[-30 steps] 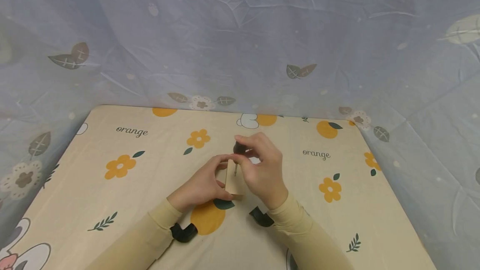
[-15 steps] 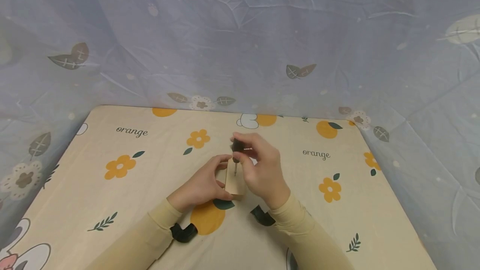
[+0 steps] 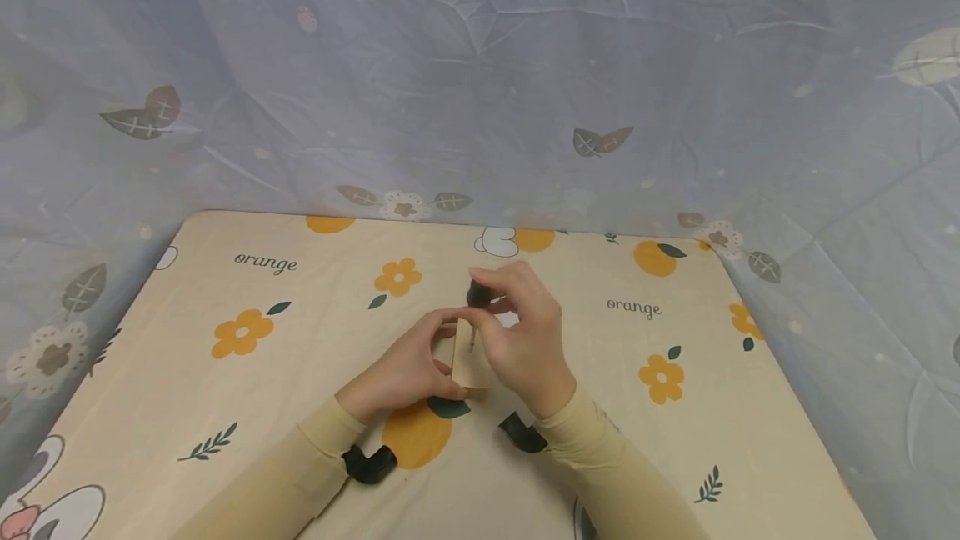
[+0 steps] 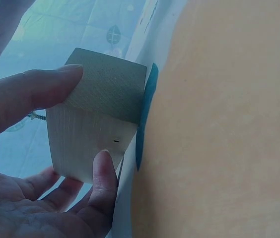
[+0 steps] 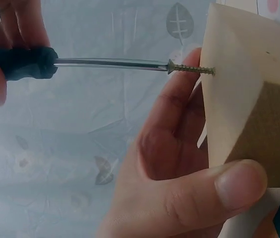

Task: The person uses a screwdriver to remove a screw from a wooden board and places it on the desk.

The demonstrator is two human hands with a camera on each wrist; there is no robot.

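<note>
Beneath the right hand (image 3: 528, 340) gripping a screwdriver (image 5: 95, 63), a wooden block (image 4: 98, 111) lies clasped in the left hand (image 3: 405, 365).

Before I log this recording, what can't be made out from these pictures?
Tip of the screw: right wrist view, buried in the block.
Butt of the screwdriver: right wrist view, cut off by the left edge.
Far end of the block: right wrist view, cut off by the right edge.
Its right side: head view, partly covered by the right hand.
Screw's thread: head view, too small.
</note>
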